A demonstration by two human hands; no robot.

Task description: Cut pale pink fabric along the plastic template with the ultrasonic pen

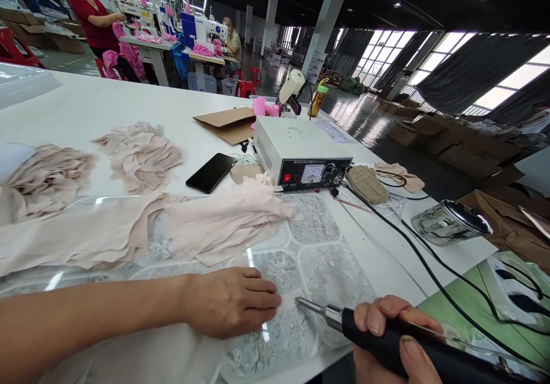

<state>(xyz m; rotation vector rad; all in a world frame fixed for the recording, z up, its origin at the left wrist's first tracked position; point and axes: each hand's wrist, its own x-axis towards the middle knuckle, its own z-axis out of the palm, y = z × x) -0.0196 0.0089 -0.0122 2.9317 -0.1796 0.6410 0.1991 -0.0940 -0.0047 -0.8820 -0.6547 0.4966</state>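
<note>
My left hand lies flat, palm down, on a thin pale beige fabric piece over the clear patterned mat. Its fingers are stretched out and point right. My right hand is wrapped round the black handle of an ultrasonic hand tool. The tool's metal tip points left and is at the fabric's right end, just beyond my left fingertips; whether it touches cannot be made out. More pale fabric lies under my left forearm. A layered stack of beige fabric pieces lies behind my left hand.
Behind the mat stand a white control box, a black phone and crumpled fabric piles. A black cable crosses the right side. Near the right edge stands a glass jar. Co-workers sit and stand at sewing machines far back.
</note>
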